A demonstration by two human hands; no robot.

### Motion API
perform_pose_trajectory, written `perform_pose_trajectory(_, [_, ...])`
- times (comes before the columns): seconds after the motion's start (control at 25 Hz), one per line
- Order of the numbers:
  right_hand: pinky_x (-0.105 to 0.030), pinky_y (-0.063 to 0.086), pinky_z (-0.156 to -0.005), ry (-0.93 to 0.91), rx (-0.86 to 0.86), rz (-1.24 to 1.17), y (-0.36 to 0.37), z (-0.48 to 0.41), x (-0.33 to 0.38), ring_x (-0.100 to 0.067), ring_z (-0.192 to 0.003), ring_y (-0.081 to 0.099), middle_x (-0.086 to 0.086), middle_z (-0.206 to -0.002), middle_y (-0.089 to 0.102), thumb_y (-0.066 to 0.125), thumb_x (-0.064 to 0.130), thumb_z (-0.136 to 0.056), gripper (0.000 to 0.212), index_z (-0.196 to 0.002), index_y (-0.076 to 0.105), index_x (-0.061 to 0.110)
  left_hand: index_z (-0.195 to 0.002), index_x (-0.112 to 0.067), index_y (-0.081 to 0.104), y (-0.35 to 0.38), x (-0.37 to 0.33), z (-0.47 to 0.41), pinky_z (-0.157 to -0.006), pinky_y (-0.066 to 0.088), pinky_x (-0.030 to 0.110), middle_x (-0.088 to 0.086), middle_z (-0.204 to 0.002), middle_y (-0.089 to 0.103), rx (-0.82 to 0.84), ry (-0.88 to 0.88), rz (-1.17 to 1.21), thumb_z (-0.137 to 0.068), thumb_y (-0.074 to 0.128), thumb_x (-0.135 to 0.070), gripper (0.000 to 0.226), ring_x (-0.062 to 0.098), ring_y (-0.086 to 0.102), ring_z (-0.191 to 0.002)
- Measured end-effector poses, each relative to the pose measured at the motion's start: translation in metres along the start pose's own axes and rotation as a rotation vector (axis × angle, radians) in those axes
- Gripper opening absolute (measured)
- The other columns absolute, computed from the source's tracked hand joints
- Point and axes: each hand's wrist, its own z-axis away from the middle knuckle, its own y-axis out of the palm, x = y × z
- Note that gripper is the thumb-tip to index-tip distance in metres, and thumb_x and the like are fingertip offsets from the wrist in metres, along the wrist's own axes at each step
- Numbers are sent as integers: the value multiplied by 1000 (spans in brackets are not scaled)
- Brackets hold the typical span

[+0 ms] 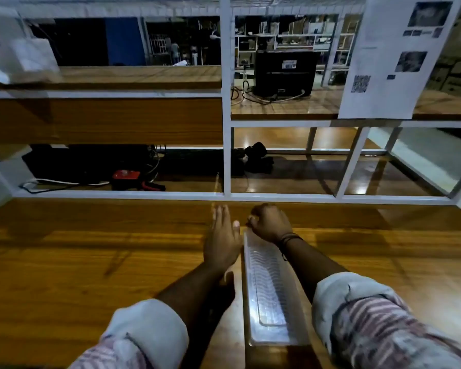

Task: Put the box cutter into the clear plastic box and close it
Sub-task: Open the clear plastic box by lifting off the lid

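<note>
A long clear plastic box (268,294) lies lengthwise on the wooden table (91,262), between my two forearms. Its surface shows a ribbed pattern, and I cannot make out the box cutter in or near it. My right hand (270,222) is curled over the box's far end with its fingers closed on the rim there. My left hand (221,238) is flat with its fingers stretched out, just left of the box's far end, its thumb close to the box's corner. A faint clear strip (216,187) rises beyond my left fingertips; what it is I cannot tell.
A white metal frame (226,145) with wooden shelves stands along the table's far edge. Behind it lie a red and black tool (133,179), cables and dark bags. A black monitor (284,71) and a hanging printed sheet (391,57) are further back.
</note>
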Motion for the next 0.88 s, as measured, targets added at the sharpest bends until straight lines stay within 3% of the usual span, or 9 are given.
perform_pose_trajectory(0.08, [-39,56,-90,42,112,-38,9,4,1,-29,-109,69,-6,-122,74,56,52,-90,45,-118,72,20,-168,-13,28,10,-2,10,-122,35,39,11,-174,33,32,-182,159,-114,38,-32,58,31,31,-161])
perform_pose_trajectory(0.2, [-41,54,-90,89,183,-81,28,14,5,-26,-101,69,-4,-113,75,53,63,-88,49,-107,73,23,-142,-12,62,29,0,23,-90,49,27,10,-134,68,119,-378,516,-111,47,-16,35,35,63,-130])
perform_pose_trajectory(0.24, [-42,51,-92,87,174,-76,32,15,7,-25,-99,68,-1,-110,75,51,67,-86,50,-104,72,25,-131,-19,67,36,3,22,-90,53,28,6,-124,70,132,-425,615,-107,52,-19,28,34,67,-121])
perform_pose_trajectory(0.32, [-42,45,-96,77,140,-58,37,15,7,-23,-100,67,2,-108,73,49,70,-85,49,-101,71,29,-115,-32,73,72,31,8,-104,58,49,8,-121,75,117,-474,770,-89,61,-40,30,39,71,-117])
perform_pose_trajectory(0.4, [-41,43,-95,74,97,-57,41,16,5,-23,-101,67,1,-108,72,52,67,-85,45,-101,70,29,-110,-31,73,99,53,-2,-105,57,59,16,-121,78,149,-499,798,-80,58,-44,36,41,72,-116])
perform_pose_trajectory(0.52, [-40,45,-92,42,26,-54,46,18,3,-24,-100,66,-1,-107,70,54,60,-86,40,-101,71,27,-122,-16,75,80,32,5,-100,58,55,17,-119,79,145,-495,787,-84,51,-38,50,39,74,-112])
perform_pose_trajectory(0.68, [-41,49,-90,26,11,-86,50,19,2,-24,-101,63,-1,-107,68,56,55,-87,36,-100,71,24,-131,-12,73,86,37,6,-102,58,56,14,-119,79,144,-505,807,-89,51,-40,55,38,74,-113])
perform_pose_trajectory(0.88, [-41,57,-74,97,-146,-355,49,18,0,-18,-85,65,1,-93,68,62,48,-88,29,-90,72,21,-92,-25,76,82,31,8,-98,58,50,11,-104,81,146,-559,794,-93,50,-54,40,36,76,-104])
